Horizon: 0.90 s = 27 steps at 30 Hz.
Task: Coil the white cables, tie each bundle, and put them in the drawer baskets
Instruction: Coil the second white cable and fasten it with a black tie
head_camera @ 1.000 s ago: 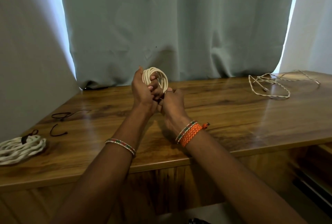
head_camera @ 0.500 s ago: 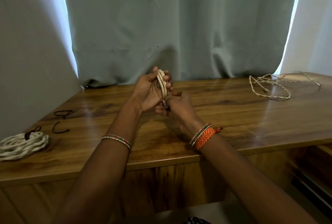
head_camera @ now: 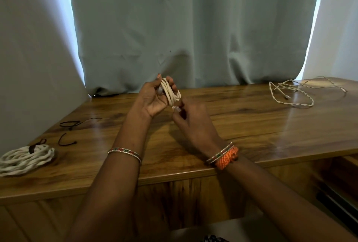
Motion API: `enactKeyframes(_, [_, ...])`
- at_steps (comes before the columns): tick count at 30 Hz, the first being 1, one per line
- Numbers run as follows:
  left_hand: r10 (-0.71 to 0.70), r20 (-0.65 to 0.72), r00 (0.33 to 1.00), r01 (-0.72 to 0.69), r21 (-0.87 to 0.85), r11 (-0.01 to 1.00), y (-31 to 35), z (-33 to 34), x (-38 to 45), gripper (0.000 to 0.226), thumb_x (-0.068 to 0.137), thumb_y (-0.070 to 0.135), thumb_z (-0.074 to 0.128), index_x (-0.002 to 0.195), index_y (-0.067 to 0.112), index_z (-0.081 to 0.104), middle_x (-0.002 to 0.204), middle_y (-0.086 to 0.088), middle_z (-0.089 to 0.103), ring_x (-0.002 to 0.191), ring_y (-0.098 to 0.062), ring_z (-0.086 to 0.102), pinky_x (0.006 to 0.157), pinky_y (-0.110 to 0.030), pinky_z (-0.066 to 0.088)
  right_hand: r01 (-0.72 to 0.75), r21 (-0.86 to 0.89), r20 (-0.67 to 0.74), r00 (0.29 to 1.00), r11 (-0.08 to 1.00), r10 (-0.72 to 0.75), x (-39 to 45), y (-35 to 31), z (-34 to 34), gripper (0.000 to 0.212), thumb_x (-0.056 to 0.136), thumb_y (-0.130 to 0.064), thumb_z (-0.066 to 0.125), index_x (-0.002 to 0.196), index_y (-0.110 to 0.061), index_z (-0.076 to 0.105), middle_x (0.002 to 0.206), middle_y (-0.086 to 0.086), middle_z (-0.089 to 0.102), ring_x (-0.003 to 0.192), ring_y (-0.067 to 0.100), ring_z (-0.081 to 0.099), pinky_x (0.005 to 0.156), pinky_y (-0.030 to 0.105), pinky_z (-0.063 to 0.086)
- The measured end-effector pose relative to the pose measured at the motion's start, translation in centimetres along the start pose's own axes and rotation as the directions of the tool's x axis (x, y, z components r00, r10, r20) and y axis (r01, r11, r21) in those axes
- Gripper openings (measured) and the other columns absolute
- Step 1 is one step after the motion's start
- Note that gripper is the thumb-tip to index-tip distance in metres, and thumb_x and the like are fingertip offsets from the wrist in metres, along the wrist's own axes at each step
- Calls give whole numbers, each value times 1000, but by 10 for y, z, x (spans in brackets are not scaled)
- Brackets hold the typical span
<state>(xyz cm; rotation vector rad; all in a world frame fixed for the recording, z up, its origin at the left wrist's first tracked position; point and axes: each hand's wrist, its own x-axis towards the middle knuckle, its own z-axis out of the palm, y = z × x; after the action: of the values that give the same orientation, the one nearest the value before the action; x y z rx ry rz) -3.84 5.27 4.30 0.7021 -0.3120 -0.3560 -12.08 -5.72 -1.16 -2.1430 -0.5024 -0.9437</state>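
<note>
Above the middle of the wooden table (head_camera: pixel 251 125), my left hand (head_camera: pixel 153 98) holds a small coil of white cable (head_camera: pixel 170 92), fingers and thumb curled round its loops. Just below it, my right hand (head_camera: pixel 191 119) pinches the cable's plug end (head_camera: pixel 177 109) at the bottom of the coil. A larger coiled white cable bundle (head_camera: pixel 25 157), tied with a dark strap, lies at the table's left edge. At the far right a loose twisted white cable (head_camera: pixel 294 94) sprawls on the tabletop.
Two dark ties (head_camera: pixel 69 124) (head_camera: pixel 65 141) lie on the table left of my arms. A grey-green curtain (head_camera: pixel 184 28) hangs behind the table. An open space below the tabletop shows at the lower right (head_camera: pixel 339 193).
The coil has been turned from a round open loop facing me to edge-on in my left palm. My right hand has dropped slightly below it, holding the plug end.
</note>
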Motion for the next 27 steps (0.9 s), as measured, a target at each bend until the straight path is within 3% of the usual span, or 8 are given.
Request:
enactKeyframes(2, [-92, -10, 996, 90, -108, 990, 7, -9, 1, 15, 78, 0, 41, 69, 12, 39, 43, -1, 46, 33, -12, 45, 39, -15, 43, 152, -151, 112, 984, 977, -136, -7, -3, -3, 8, 92, -18, 56, 98, -14, 52, 75, -3, 59, 60, 8, 54, 53, 21, 45])
enactKeyframes(6, [-206, 140, 969, 226, -145, 963, 19, -19, -6, 34, 51, -12, 53, 70, 13, 40, 38, 3, 40, 25, -7, 36, 30, -18, 34, 255, -348, 223, 957, 902, -185, -11, -4, -14, 10, 92, -19, 54, 99, -13, 51, 78, 2, 62, 61, 15, 53, 51, 24, 38])
enactKeyframes(9, [-278, 138, 951, 273, 55, 961, 23, -14, -14, 13, 65, -3, 51, 60, 8, 47, 34, 5, 38, 20, -8, 33, 27, -16, 26, 233, -473, 261, 958, 850, -117, -6, 6, -27, 12, 94, -21, 50, 105, -15, 49, 83, 1, 63, 68, 19, 57, 56, 26, 35])
enactKeyframes(12, [-343, 2, 940, 317, 377, 870, 20, -11, -15, 42, 92, 19, 31, 54, 10, 48, 30, 6, 32, 18, -7, 27, 26, -14, 18, 133, -567, 161, 986, 813, -49, 7, 25, -45, 9, 92, -18, 49, 99, -12, 50, 80, 6, 63, 72, 32, 60, 52, 32, 32])
enactKeyframes(15, [-345, -132, 929, 354, 582, 732, 11, -8, -13, 51, 101, 36, 20, 62, 10, 41, 32, 8, 31, 19, -4, 22, 25, -13, 16, 88, -614, 96, 995, 785, -37, 20, 43, -58, 11, 91, -14, 49, 100, -9, 49, 81, 14, 65, 70, 38, 58, 54, 35, 34])
enactKeyframes(18, [-357, -102, 929, 331, 660, 674, 3, -4, -13, 51, 101, 40, 19, 66, 10, 40, 38, 6, 35, 23, -3, 25, 28, -12, 22, 105, -665, 92, 994, 739, -59, 28, 53, -60, 14, 92, -11, 46, 105, -5, 49, 80, 17, 65, 67, 38, 57, 52, 34, 30])
enactKeyframes(24, [-285, 17, 958, 216, 613, 760, -2, -6, -15, 43, 101, 24, 33, 70, 8, 59, 64, -5, 57, 54, -14, 55, 58, -27, 49, 109, -710, 49, 993, 695, -105, 51, 77, -62, 16, 92, -7, 44, 107, -2, 49, 76, 19, 65, 62, 40, 58, 51, 38, 38])
enactKeyframes(27, [-234, 91, 968, 151, 532, 833, -5, -2, -20, 32, 99, 17, 36, 78, 4, 57, 65, -6, 64, 61, -15, 64, 63, -28, 56, 116, -737, 22, 989, 666, -148, 64, 82, -60, 17, 93, -5, 45, 107, 0, 51, 70, 17, 64, 53, 33, 53, 49, 33, 32])
